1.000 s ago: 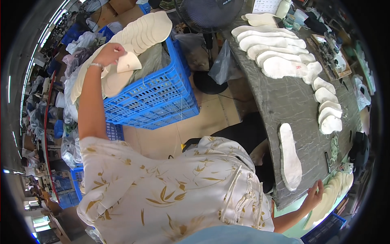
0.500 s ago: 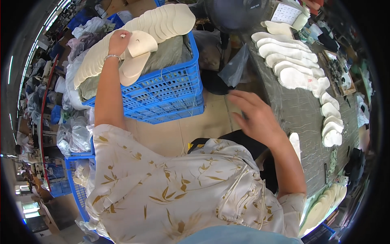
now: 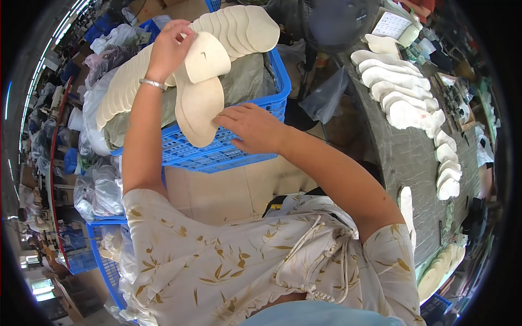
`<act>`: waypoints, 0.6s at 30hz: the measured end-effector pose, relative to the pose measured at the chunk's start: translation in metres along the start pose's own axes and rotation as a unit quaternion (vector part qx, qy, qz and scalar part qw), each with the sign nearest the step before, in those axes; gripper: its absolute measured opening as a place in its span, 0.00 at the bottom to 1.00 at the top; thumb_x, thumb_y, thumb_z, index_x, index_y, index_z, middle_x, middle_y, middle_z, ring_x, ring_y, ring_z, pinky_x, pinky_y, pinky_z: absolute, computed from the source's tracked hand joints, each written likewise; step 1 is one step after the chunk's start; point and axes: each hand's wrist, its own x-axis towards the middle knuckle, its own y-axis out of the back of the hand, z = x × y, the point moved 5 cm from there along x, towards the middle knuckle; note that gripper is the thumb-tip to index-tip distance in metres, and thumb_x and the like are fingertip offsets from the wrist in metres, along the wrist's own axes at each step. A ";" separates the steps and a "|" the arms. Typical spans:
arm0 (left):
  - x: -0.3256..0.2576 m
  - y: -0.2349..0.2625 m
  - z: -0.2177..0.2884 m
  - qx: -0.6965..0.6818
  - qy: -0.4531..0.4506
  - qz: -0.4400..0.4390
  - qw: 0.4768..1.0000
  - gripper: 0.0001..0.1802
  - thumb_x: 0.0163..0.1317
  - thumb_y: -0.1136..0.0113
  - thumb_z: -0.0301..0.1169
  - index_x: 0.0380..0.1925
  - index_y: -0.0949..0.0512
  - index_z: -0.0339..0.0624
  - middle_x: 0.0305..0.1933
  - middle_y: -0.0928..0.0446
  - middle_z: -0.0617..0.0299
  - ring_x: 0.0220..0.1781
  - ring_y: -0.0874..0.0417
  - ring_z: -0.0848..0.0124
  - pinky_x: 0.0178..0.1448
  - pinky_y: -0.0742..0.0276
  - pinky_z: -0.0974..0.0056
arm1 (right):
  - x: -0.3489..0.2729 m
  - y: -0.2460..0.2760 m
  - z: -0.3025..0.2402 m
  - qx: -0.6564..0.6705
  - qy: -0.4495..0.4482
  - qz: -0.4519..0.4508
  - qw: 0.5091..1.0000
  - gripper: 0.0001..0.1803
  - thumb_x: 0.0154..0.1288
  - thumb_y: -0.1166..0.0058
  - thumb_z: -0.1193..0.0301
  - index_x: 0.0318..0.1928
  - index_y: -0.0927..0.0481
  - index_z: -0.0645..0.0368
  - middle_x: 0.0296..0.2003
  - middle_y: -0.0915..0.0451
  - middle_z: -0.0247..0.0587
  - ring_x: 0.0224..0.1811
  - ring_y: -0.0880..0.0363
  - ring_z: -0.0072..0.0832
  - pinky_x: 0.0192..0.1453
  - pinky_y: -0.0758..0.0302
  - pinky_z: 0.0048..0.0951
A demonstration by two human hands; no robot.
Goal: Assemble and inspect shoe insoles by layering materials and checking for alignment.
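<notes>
Cream insoles [image 3: 261, 30] lie overlapped in a row across a grey-green cloth bundle on a blue plastic crate [image 3: 280, 103]. My left hand [image 3: 171, 51], with a bracelet at the wrist, pinches the upper edge of a cream insole [image 3: 209, 60] that has a small dark mark. Below it, another cream sole-shaped piece [image 3: 200, 117] hangs over the crate's near rim; whether the two are joined I cannot tell. My right hand [image 3: 253, 127] reaches in from the right, fingers stretched out and thumb apart, its fingertips at the right edge of that lower piece.
A dark-covered table [image 3: 405, 163] on the right carries white sole-shaped pieces [image 3: 402, 81] in overlapping rows. A black fan [image 3: 337, 24] stands behind the crate. Plastic bags [image 3: 106, 190] and another blue crate [image 3: 106, 261] are at the left. More cream pieces [image 3: 440, 269] lie at lower right.
My right hand has moved left and forward from beside the table to the lower insole piece. The left hand has shifted slightly right and up, and the insoles by it appear further right.
</notes>
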 end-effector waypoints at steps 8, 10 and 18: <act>0.112 0.052 -0.049 0.206 0.017 0.321 0.924 0.05 0.58 0.38 0.30 0.30 0.19 0.41 0.40 0.21 0.46 0.46 0.21 0.49 0.50 0.25 0.52 | 0.021 -0.002 -0.001 0.042 -0.024 -0.029 0.998 0.29 0.57 0.39 0.68 0.60 0.31 0.58 0.47 0.23 0.45 0.49 0.21 0.44 0.56 0.27 0.42; 0.133 0.075 -0.042 0.238 -0.075 0.395 0.884 0.05 0.59 0.39 0.30 0.30 0.20 0.41 0.38 0.22 0.46 0.44 0.21 0.48 0.48 0.25 0.51 | 0.027 -0.003 -0.004 0.026 -0.024 -0.041 0.999 0.29 0.57 0.40 0.68 0.60 0.31 0.58 0.46 0.23 0.46 0.48 0.21 0.45 0.55 0.26 0.42; 0.164 0.109 0.004 0.252 -0.029 0.496 0.830 0.06 0.60 0.38 0.32 0.31 0.20 0.42 0.40 0.22 0.47 0.44 0.21 0.47 0.49 0.26 0.51 | 0.022 -0.005 0.007 0.103 -0.051 -0.083 0.990 0.32 0.58 0.39 0.69 0.63 0.34 0.58 0.54 0.26 0.48 0.54 0.24 0.49 0.56 0.25 0.45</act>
